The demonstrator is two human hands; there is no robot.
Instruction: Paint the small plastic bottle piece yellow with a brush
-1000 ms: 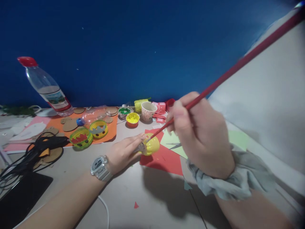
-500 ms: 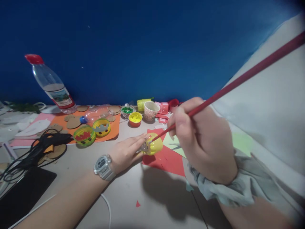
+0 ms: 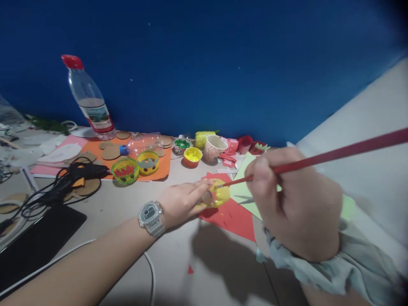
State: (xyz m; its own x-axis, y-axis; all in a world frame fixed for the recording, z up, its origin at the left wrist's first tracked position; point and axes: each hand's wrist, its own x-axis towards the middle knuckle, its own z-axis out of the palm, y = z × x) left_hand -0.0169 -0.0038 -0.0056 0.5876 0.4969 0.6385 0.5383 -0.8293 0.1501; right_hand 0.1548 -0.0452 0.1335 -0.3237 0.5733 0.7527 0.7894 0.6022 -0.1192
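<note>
Brush [image 3: 318, 159] handle lies flatter than in prev. frame; view has swung too, so table items sit further R. Head cam: R hand [image 3: 296, 202] closed on brush in pen-type grip, tip at yellow plastic piece [image 3: 223, 193]. L hand [image 3: 181, 202], fingers nearly straight, holds its clear L end, over red paper [image 3: 237, 221]; contact w/ paper unclear. Prob. painting: keep L hand steady, fingers off wet paint, strokes light, coat thin & even.
</note>
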